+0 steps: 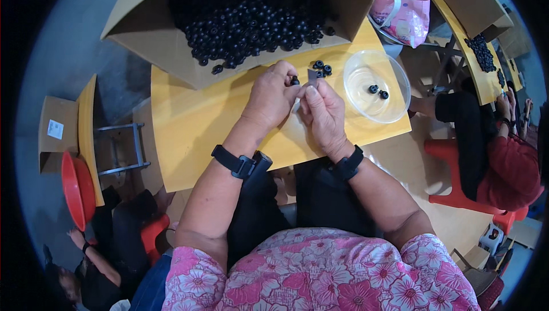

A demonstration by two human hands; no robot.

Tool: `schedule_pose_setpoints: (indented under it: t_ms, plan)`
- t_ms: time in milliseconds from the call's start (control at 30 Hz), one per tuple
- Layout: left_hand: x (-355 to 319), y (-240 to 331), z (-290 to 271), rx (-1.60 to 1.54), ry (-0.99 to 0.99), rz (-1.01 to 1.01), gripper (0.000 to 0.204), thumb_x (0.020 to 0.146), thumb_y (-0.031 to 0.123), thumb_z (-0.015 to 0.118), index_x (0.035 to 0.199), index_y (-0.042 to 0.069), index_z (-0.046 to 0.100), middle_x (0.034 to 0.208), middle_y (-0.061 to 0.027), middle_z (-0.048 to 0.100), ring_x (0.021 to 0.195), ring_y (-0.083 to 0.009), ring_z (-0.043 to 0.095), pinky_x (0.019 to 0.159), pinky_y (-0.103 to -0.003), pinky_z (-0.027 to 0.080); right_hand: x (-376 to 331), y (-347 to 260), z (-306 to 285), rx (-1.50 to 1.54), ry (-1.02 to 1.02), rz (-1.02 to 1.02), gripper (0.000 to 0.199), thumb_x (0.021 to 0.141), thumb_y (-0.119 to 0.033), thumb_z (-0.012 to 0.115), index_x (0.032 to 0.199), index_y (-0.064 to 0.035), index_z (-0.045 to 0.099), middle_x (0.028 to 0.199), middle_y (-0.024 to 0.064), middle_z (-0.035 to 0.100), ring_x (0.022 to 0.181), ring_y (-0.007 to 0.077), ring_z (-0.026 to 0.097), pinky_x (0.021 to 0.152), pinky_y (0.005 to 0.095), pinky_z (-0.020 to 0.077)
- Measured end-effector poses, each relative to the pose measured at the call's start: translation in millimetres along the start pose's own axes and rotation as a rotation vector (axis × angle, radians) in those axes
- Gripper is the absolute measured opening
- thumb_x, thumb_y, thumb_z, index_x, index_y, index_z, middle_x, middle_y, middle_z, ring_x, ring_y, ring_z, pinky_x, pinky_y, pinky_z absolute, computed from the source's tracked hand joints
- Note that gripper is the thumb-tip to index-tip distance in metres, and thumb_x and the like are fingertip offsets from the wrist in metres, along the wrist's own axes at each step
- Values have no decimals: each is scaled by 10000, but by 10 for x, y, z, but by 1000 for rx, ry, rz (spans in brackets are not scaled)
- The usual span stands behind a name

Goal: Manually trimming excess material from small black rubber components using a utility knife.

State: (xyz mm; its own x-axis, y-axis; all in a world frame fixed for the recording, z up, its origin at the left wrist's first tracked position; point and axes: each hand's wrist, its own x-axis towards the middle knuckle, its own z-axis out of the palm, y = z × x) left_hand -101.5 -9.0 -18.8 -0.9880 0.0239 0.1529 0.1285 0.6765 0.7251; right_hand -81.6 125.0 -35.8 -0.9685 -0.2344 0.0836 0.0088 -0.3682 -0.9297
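Observation:
Above the yellow table (194,134), my left hand (267,99) is closed, pinching a small round black part (294,80) between thumb and fingertips. My right hand (326,116) grips a thin flat grey blade (312,75), its tip standing up past the thumb. The two hands nearly meet. Just beyond the right fingertips lie several loose black parts (326,69). To the right, a clear round plastic tub (357,111) holds two black parts (378,92). A cardboard box (143,42) tipped toward me is heaped with the same black parts (251,28).
A pink bag (403,16) stands past the table's far right corner. On the right, a person in a dark red top (509,171) sits on a red stool (452,174) at another table. At left, another seated person (103,265) is near a red basin (78,191).

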Motion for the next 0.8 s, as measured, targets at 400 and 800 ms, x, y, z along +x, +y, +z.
schedule_pose_setpoints:
  t_ms: [400, 800]
  plan:
    - [-762, -235, -301, -1556, -63, -432, 200, 896, 22, 556, 1096, 11, 548, 972, -87, 601, 854, -113, 581, 792, -220, 504, -32, -43, 13, -362, -118, -61, 365, 966, -289, 420, 876, 4, 619, 688, 30, 479, 650, 107, 430, 627, 239, 369]
    - [-857, -422, -274, -1703, -66, -319, 220, 870, 17, 597, 1086, 16, 552, 1006, -54, 581, 898, -113, 564, 846, -235, 485, -13, -31, 107, -488, -289, -113, 252, 919, -232, 513, 849, -2, 589, 749, 61, 531, 691, 150, 484, 658, 263, 400]
